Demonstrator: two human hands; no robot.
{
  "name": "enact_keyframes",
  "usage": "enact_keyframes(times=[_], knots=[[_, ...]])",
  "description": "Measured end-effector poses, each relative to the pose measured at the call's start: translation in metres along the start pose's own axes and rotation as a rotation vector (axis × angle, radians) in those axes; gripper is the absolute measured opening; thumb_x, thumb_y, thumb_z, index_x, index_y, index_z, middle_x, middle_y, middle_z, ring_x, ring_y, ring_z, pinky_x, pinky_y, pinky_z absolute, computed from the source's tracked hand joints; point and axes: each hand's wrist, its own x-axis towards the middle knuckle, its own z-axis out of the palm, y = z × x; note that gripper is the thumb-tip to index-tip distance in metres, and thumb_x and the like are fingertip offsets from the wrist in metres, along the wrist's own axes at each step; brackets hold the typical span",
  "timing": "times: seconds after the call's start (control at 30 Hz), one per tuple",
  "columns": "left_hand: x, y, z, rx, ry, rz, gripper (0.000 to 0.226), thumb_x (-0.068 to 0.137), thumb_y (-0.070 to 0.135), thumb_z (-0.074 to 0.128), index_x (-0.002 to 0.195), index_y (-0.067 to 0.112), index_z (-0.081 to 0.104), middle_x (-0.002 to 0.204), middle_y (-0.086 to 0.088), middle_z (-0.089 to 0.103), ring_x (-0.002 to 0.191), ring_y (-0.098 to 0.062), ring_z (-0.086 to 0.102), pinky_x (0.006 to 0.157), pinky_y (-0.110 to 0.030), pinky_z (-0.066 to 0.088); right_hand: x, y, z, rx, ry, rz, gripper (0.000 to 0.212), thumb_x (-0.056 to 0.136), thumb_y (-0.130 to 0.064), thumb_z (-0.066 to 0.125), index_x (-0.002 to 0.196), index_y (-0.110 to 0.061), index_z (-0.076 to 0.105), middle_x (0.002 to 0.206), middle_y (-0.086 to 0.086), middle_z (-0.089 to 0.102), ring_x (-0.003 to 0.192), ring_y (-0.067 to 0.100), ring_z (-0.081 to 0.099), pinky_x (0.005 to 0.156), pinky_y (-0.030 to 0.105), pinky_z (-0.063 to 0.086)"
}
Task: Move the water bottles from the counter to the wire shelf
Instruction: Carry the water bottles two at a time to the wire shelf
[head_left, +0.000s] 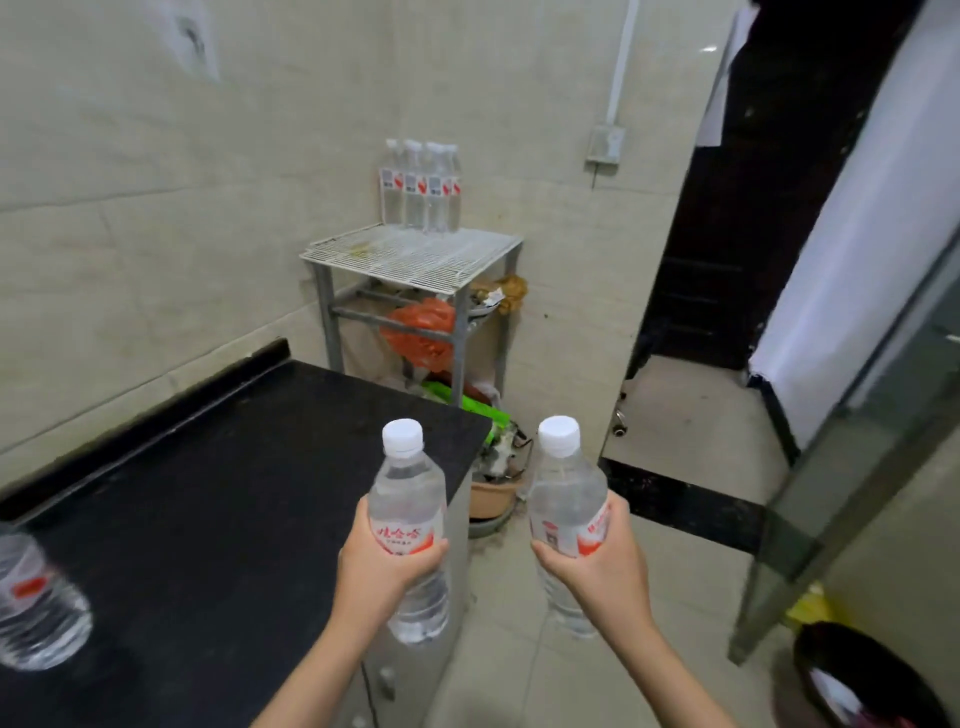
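My left hand (382, 566) grips a clear water bottle (408, 493) with a white cap and red label, held upright over the black counter's (218, 509) right edge. My right hand (602, 566) grips a second such bottle (563, 499) upright above the floor. Ahead in the corner stands the white wire shelf (415, 254), with several bottles (422, 187) lined up at its back against the wall. Another bottle (36, 603) stands on the counter at the far left edge of view.
Under the shelf are an orange plastic bag (421, 332), a green item (467, 408) and a brown basin (493, 496) on the floor. A dark doorway (727, 260) opens to the right. A glass panel (852, 467) and a dark bin (862, 680) stand at right.
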Motion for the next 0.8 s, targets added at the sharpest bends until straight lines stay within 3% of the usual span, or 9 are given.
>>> enact_keyframes(times=[0.2,0.4,0.5,0.6,0.73,0.8], knots=[[0.068,0.023,0.045,0.039,-0.002,0.077,0.071,0.033,0.047,0.071,0.099,0.042,0.047,0.094,0.012,0.063,0.091,-0.016,0.062,0.083,-0.034,0.048,0.078,-0.002,-0.016,0.027,0.092,-0.050,0.059,0.054,-0.018,0.083,0.089,-0.039,0.040,0.094,-0.006,0.058,0.090,0.018,0.058,0.077,0.030,0.045],[0.167,0.031,0.082,0.026,0.022,0.140,0.080,0.040,0.039,0.078,0.113,0.025,0.050,0.105,-0.003,0.065,0.097,-0.023,0.062,0.089,-0.042,0.050,0.185,-0.009,-0.004,0.035,0.003,-0.107,0.068,0.057,-0.019,0.083,0.106,-0.033,0.038,0.097,-0.011,0.056,0.091,0.012,0.056,0.078,0.026,0.043],[0.222,0.033,0.107,0.041,-0.013,0.139,0.073,0.047,0.028,0.081,0.112,0.028,0.047,0.103,-0.002,0.064,0.097,-0.024,0.060,0.088,-0.039,0.048,0.243,-0.005,0.008,0.010,-0.043,-0.096,0.068,0.057,-0.022,0.084,0.106,-0.035,0.039,0.094,-0.021,0.055,0.093,0.012,0.059,0.079,0.028,0.047],[0.272,0.031,0.139,0.064,-0.071,0.110,0.075,0.047,0.026,0.085,0.108,0.030,0.042,0.099,-0.002,0.061,0.096,-0.026,0.059,0.084,-0.035,0.046,0.296,0.006,0.020,-0.018,-0.066,-0.050,0.061,0.057,-0.021,0.083,0.093,-0.043,0.039,0.091,-0.021,0.055,0.092,0.013,0.059,0.081,0.030,0.049],[0.331,0.033,0.180,0.038,-0.120,0.068,0.082,0.031,0.046,0.074,0.104,0.030,0.042,0.092,0.005,0.059,0.092,-0.023,0.058,0.083,-0.033,0.046,0.355,0.021,0.026,-0.042,-0.035,0.037,0.056,0.058,-0.021,0.082,0.088,-0.043,0.039,0.092,-0.018,0.057,0.088,0.014,0.060,0.080,0.032,0.050],[0.353,0.033,0.201,0.056,-0.159,0.057,0.076,0.043,0.030,0.085,0.106,0.029,0.042,0.095,0.002,0.058,0.093,-0.023,0.057,0.082,-0.032,0.044,0.379,0.032,0.023,-0.050,-0.008,0.071,0.056,0.059,-0.021,0.081,0.092,-0.039,0.040,0.090,-0.017,0.057,0.086,0.014,0.060,0.074,0.029,0.047]])
